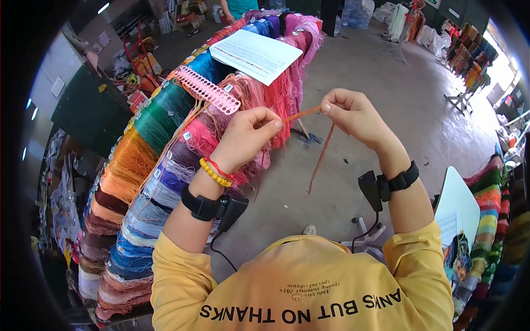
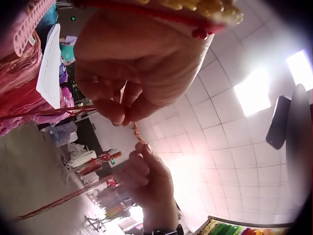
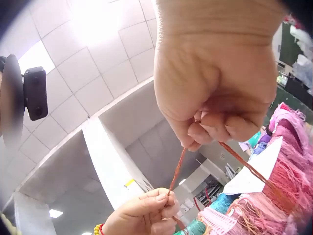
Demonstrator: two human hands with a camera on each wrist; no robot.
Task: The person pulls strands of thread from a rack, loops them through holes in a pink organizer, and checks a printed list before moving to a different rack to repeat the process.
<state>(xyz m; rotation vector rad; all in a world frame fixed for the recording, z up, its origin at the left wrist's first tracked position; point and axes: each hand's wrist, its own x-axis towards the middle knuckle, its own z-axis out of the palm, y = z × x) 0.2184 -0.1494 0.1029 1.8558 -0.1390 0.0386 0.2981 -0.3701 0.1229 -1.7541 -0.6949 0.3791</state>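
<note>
An orange-brown strand of thread (image 1: 301, 113) stretches between both hands in front of the body. My left hand (image 1: 246, 135) pinches one part of it between thumb and fingertips. A short way off, my right hand (image 1: 354, 117) pinches the other part. From the right hand a loose tail of thread (image 1: 320, 163) hangs down, and another tail dangles under the left. In the right wrist view the taut part of the strand (image 3: 177, 171) looks twisted. A pink card with punched holes (image 1: 207, 90) lies on the thread skeins beside the left hand.
A long rack of coloured thread skeins (image 1: 135, 165) runs along the left. Printed white sheets (image 1: 255, 55) lie on its far part. At right stand a white board (image 1: 458, 207) and more skeins (image 1: 488, 215). Another person (image 1: 240, 6) stands at the back.
</note>
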